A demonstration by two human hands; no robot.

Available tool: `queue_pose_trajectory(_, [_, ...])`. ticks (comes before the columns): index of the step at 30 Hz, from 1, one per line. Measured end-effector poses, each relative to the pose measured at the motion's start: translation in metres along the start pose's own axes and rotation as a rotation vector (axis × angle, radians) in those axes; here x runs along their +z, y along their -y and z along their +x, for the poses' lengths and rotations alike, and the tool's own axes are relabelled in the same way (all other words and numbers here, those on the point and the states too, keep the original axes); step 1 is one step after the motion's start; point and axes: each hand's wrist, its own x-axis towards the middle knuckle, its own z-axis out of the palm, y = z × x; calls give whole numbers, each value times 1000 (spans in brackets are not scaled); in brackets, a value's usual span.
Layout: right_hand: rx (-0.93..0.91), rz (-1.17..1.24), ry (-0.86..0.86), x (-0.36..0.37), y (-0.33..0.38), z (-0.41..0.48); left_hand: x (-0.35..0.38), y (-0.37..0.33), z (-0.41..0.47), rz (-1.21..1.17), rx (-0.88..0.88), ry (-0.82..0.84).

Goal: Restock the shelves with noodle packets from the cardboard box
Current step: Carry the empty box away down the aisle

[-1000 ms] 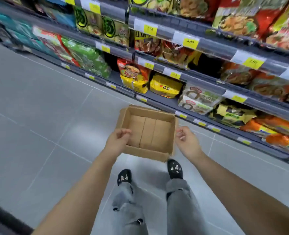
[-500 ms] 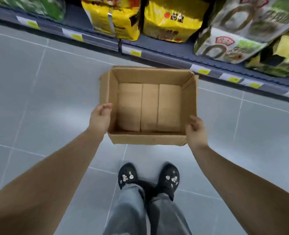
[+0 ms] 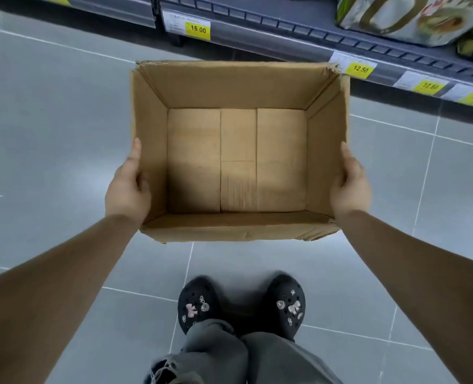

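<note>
Grey floor tiles (image 3: 49, 120) with pale grout lines filled most of the head view, and a dark metal shelf (image 3: 285, 34) ran across the top, well beyond both hands. Yellow price tags sat on its front strip: one reading 15.00 (image 3: 198, 29) beyond the left hand, and one reading 12.50 (image 3: 360, 69) beyond the right hand, with two more blurred tags further to that side. On the shelf, far past the right hand and up in the corner, lay a pale noodle packet (image 3: 396, 18) printed with a large ring, cut off by the frame edge. A darker green packet just showed beside it.

Between the two hands was the cardboard box (image 3: 229, 87), open at the top, with the bare flaps of its bottom in plain view. The left hand (image 3: 127, 189) clasped the box's left wall, its thumb lying along the rim and its other fingers hidden outside the wall. The right hand (image 3: 350, 187) clasped the opposite wall the same way, thumb up along the rim. Both forearms reached in from the lower corners.

Nearer the person than the hands stood two black clogs (image 3: 198, 306) with small charms, toes toward the box, under grey trousers (image 3: 229, 356) with a frayed hem.
</note>
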Motion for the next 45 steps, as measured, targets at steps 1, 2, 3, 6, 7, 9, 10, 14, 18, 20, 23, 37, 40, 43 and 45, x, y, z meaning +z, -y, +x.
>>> queue_pose_trajectory(1, [11,1,-5,-5,3,-6,-3,-3,-3,-9,-4,-13])
queue_pose_trajectory(2, [30,6,-5,-10,6,-12,-9,-7,-6,-11,-10,-20])
queue_pose_trajectory(3, [48,3,-8,-18,7,-19,-16,-12,-11,-12,-16,-21])
queue_pose_trajectory(6, [75,-22,-33,-56,14,-51,-53,-39,-40,1,-3,-13])
queue_pose_trajectory(7, [96,-28,-36,-72,19,-66,-68,-49,-52,7,13,-12])
queue_pose_trajectory(9, [145,-27,-49,-108,29,-101,-102,-74,-78,26,33,1])
queue_pose_trajectory(10, [159,-15,-67,-127,35,-119,-120,-86,-92,28,33,9])
queue_pose_trajectory(14, [253,44,-148,-204,69,-207,-194,-129,-151,-43,37,61])
queue_pose_trajectory(18, [325,124,-203,-277,93,-295,-265,-164,-209,-7,89,105])
queue_pose_trajectory(20, [327,186,-275,-306,103,-335,-292,-182,-235,23,149,120])
queue_pose_trajectory(23, [364,251,-365,-334,107,-382,-323,-202,-266,65,238,122])
queue_pose_trajectory(37, [602,563,-707,-443,14,-468,-293,-381,-365,90,669,302])
queue_pose_trajectory(40, [650,610,-745,-478,-30,-472,-250,-424,-401,126,707,312])
queue_pose_trajectory(43, [730,599,-763,-517,-75,-477,-208,-469,-446,165,738,317])
queue_pose_trajectory(45, [768,600,-762,-542,-101,-479,-184,-499,-473,188,753,330])
